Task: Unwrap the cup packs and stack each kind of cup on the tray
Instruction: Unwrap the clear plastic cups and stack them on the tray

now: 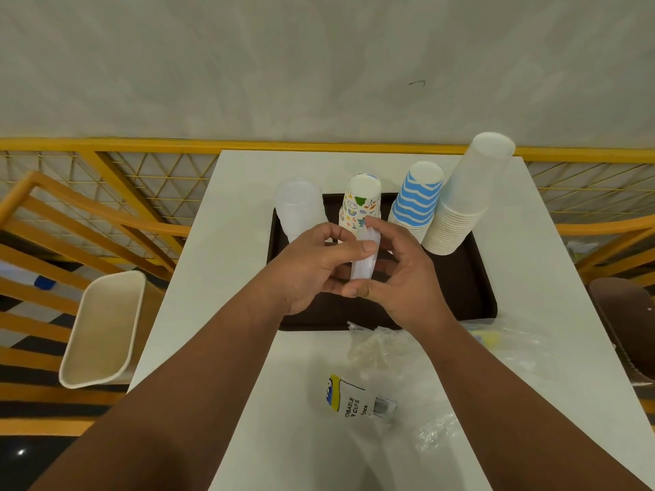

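Quick count of what's out here: one white table [531,278] with one dark brown tray [471,288] on it. Four cup stacks stand upside down along the far side of the tray, one of each kind: a clear plastic stack [299,207] on the left, then a stack with little colourful doodles [359,203], then a blue and white wavy striped stack [418,198], and a tall plain white stack [464,203] on the right. Can't count single cups inside any stack. A fifth small clear bunch [365,256] is in the two hands, left hand [312,267] and right hand [407,278]. On the near table, three clear wrappers: a crumpled wrapper [375,345], a printed wrapper [351,398], and a wrapper on the right [510,349]. One cream bin [102,327] sits left of the table.
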